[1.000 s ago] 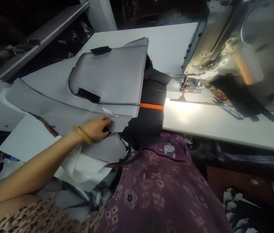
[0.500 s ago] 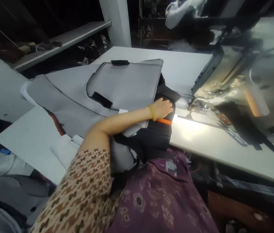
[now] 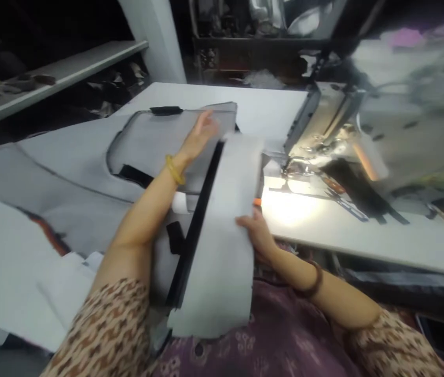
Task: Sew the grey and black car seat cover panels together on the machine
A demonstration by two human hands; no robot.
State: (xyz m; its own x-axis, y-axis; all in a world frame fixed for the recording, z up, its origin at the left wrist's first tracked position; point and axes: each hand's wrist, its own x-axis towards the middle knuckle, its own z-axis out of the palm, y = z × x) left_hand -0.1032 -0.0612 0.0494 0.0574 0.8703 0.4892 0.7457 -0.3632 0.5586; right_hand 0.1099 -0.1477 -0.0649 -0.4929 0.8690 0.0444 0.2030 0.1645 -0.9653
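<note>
A large grey fabric piece (image 3: 147, 141) with dark seams and black strips lies over the table. Above it hovers my left hand (image 3: 200, 133), wearing a yellow bangle, its fingers stretched out, slightly blurred and holding nothing. My right hand (image 3: 259, 233) grips the right edge of a long pale grey fabric panel (image 3: 222, 225), thumb on top and the other fingers mostly hidden. A black band (image 3: 198, 222) runs along that panel's left side. The panel reaches from mid-table down to my lap. A bit of orange trim (image 3: 257, 201) shows beside my right hand.
A lit sewing machine (image 3: 304, 162) stands on the white table (image 3: 273, 110) at the right. Scissors (image 3: 350, 207) and black strips (image 3: 363, 188) lie near it. A shelf (image 3: 88, 63) with odds and ends runs along the left, by a white post (image 3: 155, 42).
My left hand has lifted off the black cloth and moved left. My right hand has come into view with the pale panel, which now covers the black cloth. The view has shifted right.
</note>
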